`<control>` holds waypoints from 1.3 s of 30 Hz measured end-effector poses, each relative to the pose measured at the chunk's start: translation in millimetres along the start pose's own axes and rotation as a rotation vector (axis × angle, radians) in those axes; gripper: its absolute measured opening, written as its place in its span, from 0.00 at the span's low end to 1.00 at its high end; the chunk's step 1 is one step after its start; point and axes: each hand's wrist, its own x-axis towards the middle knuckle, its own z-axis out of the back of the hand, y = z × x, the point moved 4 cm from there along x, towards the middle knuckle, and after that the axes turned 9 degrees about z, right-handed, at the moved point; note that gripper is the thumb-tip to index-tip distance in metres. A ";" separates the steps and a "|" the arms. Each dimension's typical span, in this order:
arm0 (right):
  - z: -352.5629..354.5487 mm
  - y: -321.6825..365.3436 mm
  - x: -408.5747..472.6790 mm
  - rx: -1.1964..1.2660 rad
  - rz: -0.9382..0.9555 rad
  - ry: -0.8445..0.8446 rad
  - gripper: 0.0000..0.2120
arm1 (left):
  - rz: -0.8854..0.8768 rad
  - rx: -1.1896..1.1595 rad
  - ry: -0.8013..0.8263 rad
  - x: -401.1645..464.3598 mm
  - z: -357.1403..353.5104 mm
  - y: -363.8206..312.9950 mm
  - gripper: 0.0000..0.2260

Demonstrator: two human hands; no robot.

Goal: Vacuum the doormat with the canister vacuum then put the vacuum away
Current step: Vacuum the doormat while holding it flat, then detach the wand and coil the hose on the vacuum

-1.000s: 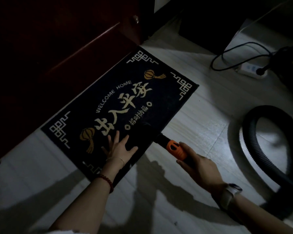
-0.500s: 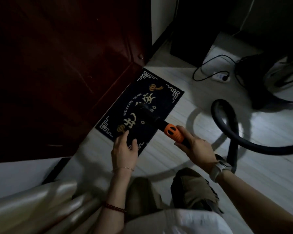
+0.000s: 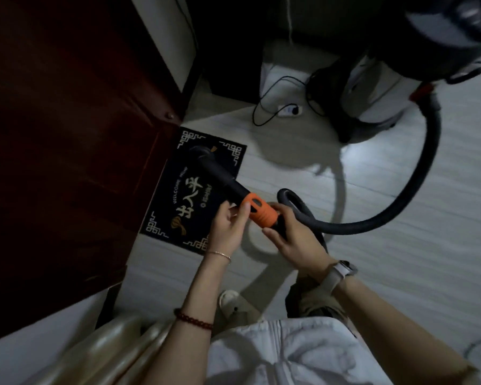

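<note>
The doormat (image 3: 195,190), dark w/ gold lettering and corner patterns, lies flat on the pale floor (image 3: 372,273), its long edge against the dark red door (image 3: 67,134). Over the mat slants the vacuum's black nozzle tube (image 3: 220,176), tip toward the mat's far end; can't tell if the tip touches the mat. At the mat's near right edge the tube joins an orange collar (image 3: 258,212). Your left hand (image 3: 228,229) is at the collar's left side, fingers loosely curved, thumb tip touching the orange. Your right hand (image 3: 295,240) grips the handle just behind the collar, fingers wrapped under it. Both hands sit above the mat's near right corner. From the handle the black hose (image 3: 400,207) loops right of the mat and up to the canister vacuum (image 3: 386,87), well beyond the mat. A white power strip (image 3: 289,110) w/ cables lies past the mat's far end.
</note>
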 end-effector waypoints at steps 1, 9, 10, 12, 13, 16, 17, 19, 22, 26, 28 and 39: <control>14.7 -5.1 4.4 0.031 -0.011 -0.004 0.21 | 0.007 -0.016 -0.009 8.5 -14.9 -11.9 0.09; 159.1 -59.4 70.5 0.129 0.052 -0.105 0.20 | -0.106 -0.076 -0.101 68.5 -134.3 -126.7 0.19; 178.0 -67.2 80.1 0.108 0.047 -0.114 0.21 | -0.112 -0.079 -0.110 77.2 -145.3 -142.1 0.21; 215.2 -82.9 96.3 0.070 -0.003 -0.158 0.21 | -0.140 -0.079 -0.111 93.9 -166.6 -172.0 0.21; 232.1 -90.0 103.6 0.055 -0.027 -0.193 0.21 | -0.167 -0.062 -0.108 101.7 -176.4 -187.5 0.18; 275.4 -107.4 125.5 0.032 -0.086 -0.275 0.20 | -0.276 0.029 -0.083 126.5 -204.7 -235.5 0.20; 288.9 -111.6 133.6 0.022 -0.103 -0.296 0.20 | -0.306 0.051 -0.058 135.3 -215.3 -252.2 0.21; 314.9 -119.9 151.2 0.000 -0.133 -0.340 0.20 | -0.358 0.074 -0.010 156.1 -236.2 -282.5 0.22; 354.4 -136.2 177.8 0.000 -0.197 -0.439 0.19 | -0.348 0.123 0.083 187.9 -270.4 -324.9 0.23; 397.4 -167.9 209.1 0.043 -0.284 -0.529 0.17 | -0.307 0.137 0.182 230.9 -306.1 -354.2 0.31; 417.8 -182.9 219.8 0.053 -0.320 -0.557 0.17 | -0.261 0.164 0.213 247.8 -319.5 -357.9 0.34; 560.4 -286.5 294.8 -0.231 -0.181 -0.513 0.14 | -0.136 0.061 0.123 304.7 -424.1 -379.0 0.21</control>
